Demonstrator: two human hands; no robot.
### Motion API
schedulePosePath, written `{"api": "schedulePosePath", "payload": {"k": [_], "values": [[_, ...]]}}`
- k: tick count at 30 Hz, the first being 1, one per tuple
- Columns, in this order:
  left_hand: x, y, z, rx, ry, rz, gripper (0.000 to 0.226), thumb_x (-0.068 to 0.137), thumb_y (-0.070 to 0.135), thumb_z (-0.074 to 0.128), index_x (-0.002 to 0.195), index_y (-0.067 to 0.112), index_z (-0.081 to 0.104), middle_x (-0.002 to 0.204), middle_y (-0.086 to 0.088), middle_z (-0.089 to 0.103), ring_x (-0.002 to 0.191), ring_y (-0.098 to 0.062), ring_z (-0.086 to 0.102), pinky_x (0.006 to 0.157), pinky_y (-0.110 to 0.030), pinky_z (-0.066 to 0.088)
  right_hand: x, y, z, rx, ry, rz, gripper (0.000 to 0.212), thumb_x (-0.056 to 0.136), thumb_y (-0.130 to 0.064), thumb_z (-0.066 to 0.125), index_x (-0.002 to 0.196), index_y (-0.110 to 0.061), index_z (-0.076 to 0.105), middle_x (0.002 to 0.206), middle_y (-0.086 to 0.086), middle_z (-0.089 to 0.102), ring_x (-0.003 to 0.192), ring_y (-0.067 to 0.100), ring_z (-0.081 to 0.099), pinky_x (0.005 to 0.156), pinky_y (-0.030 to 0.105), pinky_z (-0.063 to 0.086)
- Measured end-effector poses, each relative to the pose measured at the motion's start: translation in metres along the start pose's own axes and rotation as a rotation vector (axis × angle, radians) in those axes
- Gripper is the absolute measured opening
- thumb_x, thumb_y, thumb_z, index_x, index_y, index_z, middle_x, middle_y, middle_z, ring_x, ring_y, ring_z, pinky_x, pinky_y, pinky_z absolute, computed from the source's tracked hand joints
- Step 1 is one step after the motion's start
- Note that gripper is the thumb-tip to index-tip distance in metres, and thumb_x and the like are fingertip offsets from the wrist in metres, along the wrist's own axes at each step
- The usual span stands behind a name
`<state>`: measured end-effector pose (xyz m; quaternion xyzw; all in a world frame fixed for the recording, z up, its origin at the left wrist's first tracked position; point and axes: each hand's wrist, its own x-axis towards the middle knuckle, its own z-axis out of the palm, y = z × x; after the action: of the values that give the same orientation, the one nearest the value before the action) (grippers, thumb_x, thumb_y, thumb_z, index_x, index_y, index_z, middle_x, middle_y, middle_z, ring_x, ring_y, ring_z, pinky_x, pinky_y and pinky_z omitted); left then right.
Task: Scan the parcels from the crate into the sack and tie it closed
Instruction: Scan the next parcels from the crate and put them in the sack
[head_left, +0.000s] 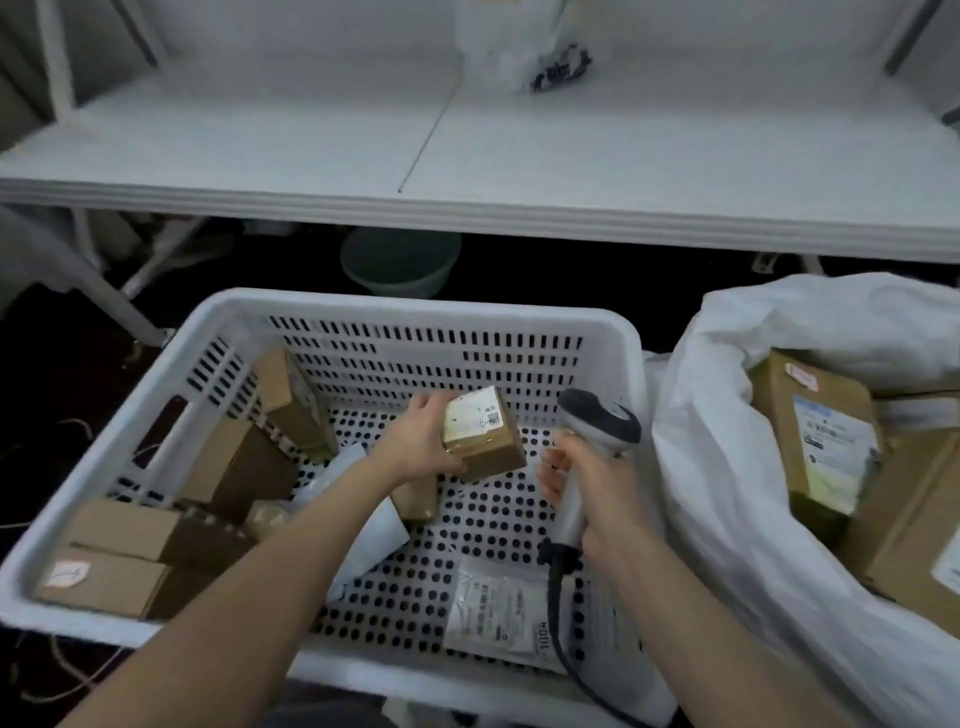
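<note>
Two hands over the crate (415, 306): left hand (415, 441) grasps a parcel (483, 434) above bare floor, right hand (587, 483) grips the scanner (597, 431) near the sack (727, 467) edge.

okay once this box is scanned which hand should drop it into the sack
Left. The left hand already grips the small box over the crate, while the right hand holds the scanner. The sack lies rightward, so it must cross over.

Lighting: dim, cool, even, from overhead. Counter (519, 156) pale and brightest; the floor under it falls into near-black shadow. Focus: soft throughout, label print unreadable. Distortion: wide-angle bowing of the counter's near edge toward frame corners.
</note>
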<state>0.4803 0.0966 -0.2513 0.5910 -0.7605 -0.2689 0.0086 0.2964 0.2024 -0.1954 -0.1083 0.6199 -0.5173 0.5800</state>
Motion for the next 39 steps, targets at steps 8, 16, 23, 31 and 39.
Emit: {"api": "schedulePosePath", "payload": {"k": [8, 16, 23, 31, 39], "values": [[-0.100, 0.045, -0.054, -0.030, 0.294, 0.260, 0.089, 0.069, 0.023, 0.080, 0.142, 0.025, 0.029, 0.137, -0.003, 0.037, 0.113, -0.020, 0.052, 0.087, -0.033, 0.050, -0.062, -0.023, 0.002, 0.071, -0.073, -0.072, 0.040, 0.081, -0.018, 0.075, 0.118, -0.010, 0.060, 0.109, 0.014, 0.069, 0.096, 0.032, 0.068, 0.086, 0.042, 0.056], [-0.147, 0.087, -0.044, -1.100, 0.325, 0.021, 0.021, 0.097, 0.029, 0.053, 0.102, 0.011, 0.062, 0.094, -0.001, 0.067, 0.085, -0.018, 0.064, 0.068, -0.024, 0.052, -0.101, -0.028, -0.018, 0.114, -0.102, -0.105, 0.029, 0.083, -0.015, 0.072, 0.111, -0.009, 0.064, 0.096, 0.010, 0.074, 0.091, 0.025, 0.070, 0.072, 0.034, 0.058], [-0.149, 0.085, -0.034, -1.595, 0.037, -0.192, 0.028, 0.088, -0.003, 0.058, 0.115, -0.005, 0.060, 0.105, -0.016, 0.069, 0.101, -0.026, 0.064, 0.078, -0.032, 0.054, -0.113, -0.017, -0.033, -0.010, -0.048, -0.204, 0.043, 0.078, -0.018, 0.076, 0.118, -0.009, 0.064, 0.108, 0.008, 0.072, 0.102, 0.023, 0.067, 0.093, 0.044, 0.053], [-0.142, 0.081, -0.030, -1.475, -0.178, -0.101, 0.037, 0.089, 0.012, 0.060, 0.121, 0.030, 0.060, 0.115, -0.016, 0.067, 0.104, -0.032, 0.065, 0.086, -0.050, 0.052, -0.113, -0.020, -0.042, 0.003, -0.087, -0.276, 0.025, 0.080, -0.011, 0.074, 0.101, -0.020, 0.066, 0.102, 0.003, 0.073, 0.097, 0.017, 0.068, 0.091, 0.039, 0.053], [-0.141, 0.078, -0.023, -1.561, -0.212, -0.120, 0.043, 0.082, 0.014, 0.067, 0.123, 0.010, 0.056, 0.110, -0.018, 0.070, 0.102, -0.034, 0.067, 0.084, -0.039, 0.056, -0.109, -0.021, -0.047, -0.067, -0.074, -0.296, 0.033, 0.075, -0.014, 0.078, 0.106, -0.019, 0.068, 0.101, 0.001, 0.075, 0.099, 0.018, 0.068, 0.091, 0.043, 0.053]]}}
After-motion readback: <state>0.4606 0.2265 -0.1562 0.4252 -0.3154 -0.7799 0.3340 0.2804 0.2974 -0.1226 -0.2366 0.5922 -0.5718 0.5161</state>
